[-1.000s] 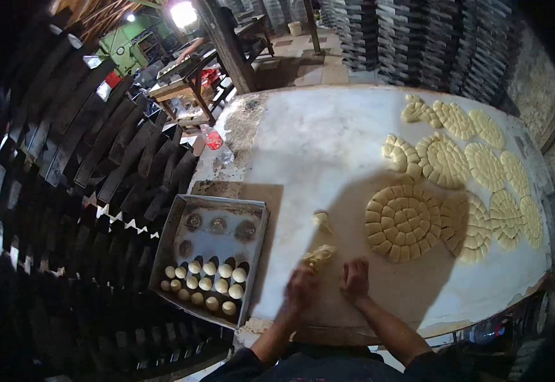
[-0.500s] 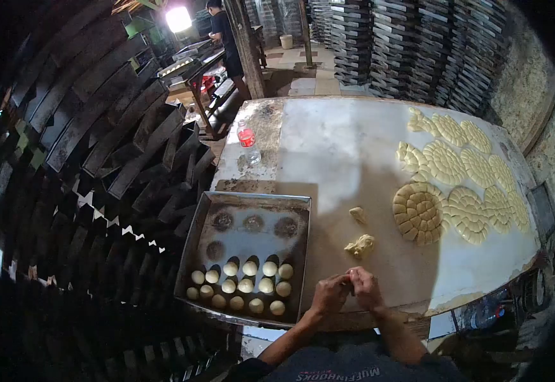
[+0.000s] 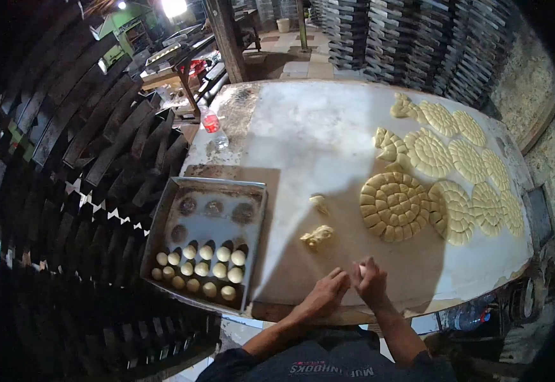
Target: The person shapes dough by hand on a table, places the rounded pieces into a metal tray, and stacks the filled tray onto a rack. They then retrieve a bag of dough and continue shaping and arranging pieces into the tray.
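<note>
My left hand (image 3: 330, 291) is closed above the table's near edge, and whatever its fingers hold is hidden. Beside it, slightly apart, my right hand (image 3: 371, 284) curls around a small pale piece of dough (image 3: 362, 270) that shows only in part. Just beyond both hands lies an irregular lump of dough (image 3: 317, 237), with a smaller dough scrap (image 3: 319, 204) behind it. To the right is a round of dough (image 3: 395, 207) cut into many segments. At left, a metal tray (image 3: 260, 223) carries rows of dough balls (image 3: 201, 269) in its near half.
More scored dough rounds (image 3: 428, 153) cover the right side of the table (image 3: 303, 114). A plastic bottle (image 3: 214, 127) with a red label stands at the far left. Stacked dark metal pans (image 3: 405, 44) rise behind, and others (image 3: 80, 127) crowd the left.
My hands have drawn slightly apart from each other. The view has swung, so the tray, dough and bottle sit further left. The person in the background is out of sight.
</note>
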`<state>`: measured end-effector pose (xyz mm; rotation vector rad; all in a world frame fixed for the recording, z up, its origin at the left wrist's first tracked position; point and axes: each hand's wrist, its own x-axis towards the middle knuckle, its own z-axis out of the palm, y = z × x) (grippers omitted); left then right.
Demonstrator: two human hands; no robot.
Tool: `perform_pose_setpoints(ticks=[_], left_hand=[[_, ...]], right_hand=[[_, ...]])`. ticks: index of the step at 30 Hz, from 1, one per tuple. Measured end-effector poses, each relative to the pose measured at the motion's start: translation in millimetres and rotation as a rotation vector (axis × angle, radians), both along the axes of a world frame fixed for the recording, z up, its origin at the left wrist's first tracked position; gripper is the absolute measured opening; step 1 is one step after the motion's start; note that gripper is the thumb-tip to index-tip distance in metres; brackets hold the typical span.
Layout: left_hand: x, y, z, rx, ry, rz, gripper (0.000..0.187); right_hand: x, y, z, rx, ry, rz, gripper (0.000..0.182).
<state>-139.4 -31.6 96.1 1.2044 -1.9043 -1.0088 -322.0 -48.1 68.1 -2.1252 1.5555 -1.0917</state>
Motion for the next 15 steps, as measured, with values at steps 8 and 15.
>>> perform_pose_setpoints(ticks=[8,15], left_hand=[[-6.1,-12.9,-35.4,0.07,-0.72,0.358,0.067],[107.6,45.1,-115.5,-0.264,-0.584,0.121,0.032]], right_hand=[[-33.3,-2.5,-16.3,0.235,0.155,0.291,0.021],[-101.9,-14.6,-58.3,-0.083,0.336,0.639,0.021]])
